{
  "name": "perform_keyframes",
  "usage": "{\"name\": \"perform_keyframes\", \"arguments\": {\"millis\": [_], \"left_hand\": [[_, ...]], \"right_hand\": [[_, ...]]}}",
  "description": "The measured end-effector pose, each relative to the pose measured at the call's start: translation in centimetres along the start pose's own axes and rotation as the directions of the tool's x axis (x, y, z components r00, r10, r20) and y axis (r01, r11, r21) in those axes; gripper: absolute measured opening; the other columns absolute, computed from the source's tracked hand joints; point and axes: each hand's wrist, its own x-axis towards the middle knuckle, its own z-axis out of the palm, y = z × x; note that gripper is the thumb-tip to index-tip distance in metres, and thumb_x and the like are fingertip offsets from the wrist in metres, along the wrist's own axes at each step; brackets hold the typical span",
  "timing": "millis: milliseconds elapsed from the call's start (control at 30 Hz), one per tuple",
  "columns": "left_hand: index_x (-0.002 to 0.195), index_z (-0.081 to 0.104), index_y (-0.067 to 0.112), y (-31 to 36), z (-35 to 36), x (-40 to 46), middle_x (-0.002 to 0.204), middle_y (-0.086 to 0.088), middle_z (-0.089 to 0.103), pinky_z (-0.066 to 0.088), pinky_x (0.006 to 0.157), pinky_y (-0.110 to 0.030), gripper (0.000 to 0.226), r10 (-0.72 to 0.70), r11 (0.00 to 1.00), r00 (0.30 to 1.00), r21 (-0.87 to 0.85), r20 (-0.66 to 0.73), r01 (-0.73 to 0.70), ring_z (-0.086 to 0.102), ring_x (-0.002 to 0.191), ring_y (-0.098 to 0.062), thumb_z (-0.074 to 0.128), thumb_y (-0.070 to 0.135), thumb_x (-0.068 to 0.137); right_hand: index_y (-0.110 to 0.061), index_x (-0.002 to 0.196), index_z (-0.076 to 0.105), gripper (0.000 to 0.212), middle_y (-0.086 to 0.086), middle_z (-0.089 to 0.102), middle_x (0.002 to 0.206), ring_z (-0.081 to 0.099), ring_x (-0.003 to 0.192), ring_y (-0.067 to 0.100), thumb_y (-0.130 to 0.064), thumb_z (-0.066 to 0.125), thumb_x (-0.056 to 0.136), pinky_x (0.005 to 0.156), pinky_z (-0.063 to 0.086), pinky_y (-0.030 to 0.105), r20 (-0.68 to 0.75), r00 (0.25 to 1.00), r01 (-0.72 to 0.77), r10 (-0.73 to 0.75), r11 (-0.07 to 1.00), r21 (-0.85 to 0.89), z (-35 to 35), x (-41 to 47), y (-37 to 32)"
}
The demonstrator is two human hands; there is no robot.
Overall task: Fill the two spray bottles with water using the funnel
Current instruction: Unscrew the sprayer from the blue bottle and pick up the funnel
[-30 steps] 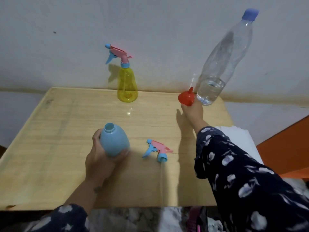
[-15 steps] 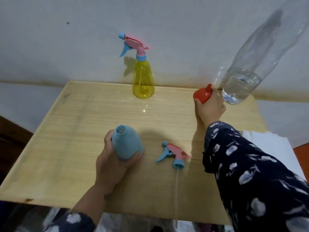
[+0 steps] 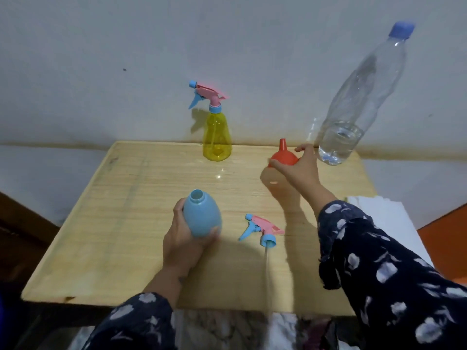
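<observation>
Head view, wooden table (image 3: 121, 223), both hands busy.
Left hand (image 3: 183, 242) wrapped round uncapped blue spray bottle (image 3: 202, 214); right hand (image 3: 299, 168) pinched red funnel (image 3: 284, 155), spout up, beside clear water bottle (image 3: 358, 102).

Dim indoor light throws soft shadows across the counter (image 3: 126, 223); wide-angle bending at edges, whole frame slightly soft.

Left hand (image 3: 185, 238) curled in a grip, right hand (image 3: 302, 166) reached forward (fingers pinching)
</observation>
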Motion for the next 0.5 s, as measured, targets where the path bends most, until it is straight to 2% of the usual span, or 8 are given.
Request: {"name": "perform_keyframes", "arguments": {"millis": [33, 133, 233, 300, 400, 500], "left_hand": [[0.125, 0.021, 0.053, -0.1, -0.1, 0.0, 0.113, 0.014, 0.052, 0.051, 0.076, -0.038, 0.091, 0.004, 1.0, 1.0, -0.004, 0.012, -0.004, 0.057, 0.095, -0.016, 0.087, 0.038, 0.064], [0.131, 0.015, 0.046, -0.1, -0.5, 0.1, 0.126, 0.006, 0.043, 0.053, 0.082, -0.045, 0.099, 0.048, 0.999, 0.996, 0.018, 0.078, -0.049, 0.055, 0.106, -0.022, 0.087, 0.04, 0.063], [0.134, 0.011, 0.047, 0.3, -1.1, -0.2, 0.139, 0.008, 0.034, 0.051, 0.092, -0.044, 0.106, 0.052, 0.999, 0.994, -0.016, 0.093, -0.05, 0.048, 0.118, -0.019, 0.088, 0.042, 0.06], [0.134, 0.015, 0.047, 0.6, -1.4, -0.1, 0.142, 0.011, 0.035, 0.05, 0.094, -0.042, 0.101, 0.092, 0.994, 0.994, -0.063, 0.064, -0.088, 0.046, 0.122, -0.017, 0.087, 0.04, 0.063], [0.13, 0.031, 0.038, 0.9, -1.9, 0.2, 0.132, 0.01, 0.046, 0.049, 0.089, -0.035, 0.079, 0.16, 0.985, 0.986, -0.073, 0.053, -0.156, 0.051, 0.117, -0.016, 0.083, 0.032, 0.071], [0.124, 0.037, 0.035, 1.1, -2.4, 0.6, 0.126, 0.011, 0.049, 0.049, 0.086, -0.034, 0.068, 0.167, 0.985, 0.983, -0.058, 0.079, -0.162, 0.052, 0.111, -0.015, 0.082, 0.028, 0.073]], "right_hand": [[-0.023, 0.114, 0.041, 0.065, 0.008, 0.045, 0.123, 0.053, 0.098, 0.022, -0.035, 0.083, 0.066, 0.07, 0.048, 0.026, 0.016, 1.0, 0.004, -0.005, 1.0, 0.026, 0.1, -1.0, -0.7], [-0.023, 0.106, 0.044, 0.06, 0.007, 0.051, 0.116, 0.057, 0.094, 0.023, -0.033, 0.085, 0.062, 0.073, 0.053, 0.03, 0.07, 0.996, 0.043, -0.046, 0.998, 0.044, 0.6, -4.1, -2.7], [-0.023, 0.106, 0.05, 0.052, 0.005, 0.056, 0.112, 0.058, 0.093, 0.021, -0.029, 0.083, 0.067, 0.068, 0.048, 0.024, 0.093, 0.988, 0.115, -0.122, 0.991, 0.071, 1.3, -6.8, -4.5], [-0.025, 0.111, 0.05, 0.049, 0.003, 0.056, 0.113, 0.058, 0.099, 0.021, -0.032, 0.079, 0.072, 0.07, 0.046, 0.022, 0.128, 0.98, 0.145, -0.154, 0.987, 0.075, 1.5, -8.1, -5.7], [-0.026, 0.12, 0.036, 0.062, 0.002, 0.053, 0.113, 0.056, 0.103, 0.024, -0.04, 0.076, 0.075, 0.087, 0.05, 0.038, 0.191, 0.963, 0.195, -0.189, 0.981, -0.013, 1.4, -9.8, -7.8], [-0.023, 0.124, 0.029, 0.071, 0.005, 0.051, 0.122, 0.055, 0.107, 0.025, -0.045, 0.075, 0.075, 0.093, 0.048, 0.047, 0.201, 0.95, 0.261, -0.24, 0.961, -0.086, 1.3, -11.4, -10.0]]}}
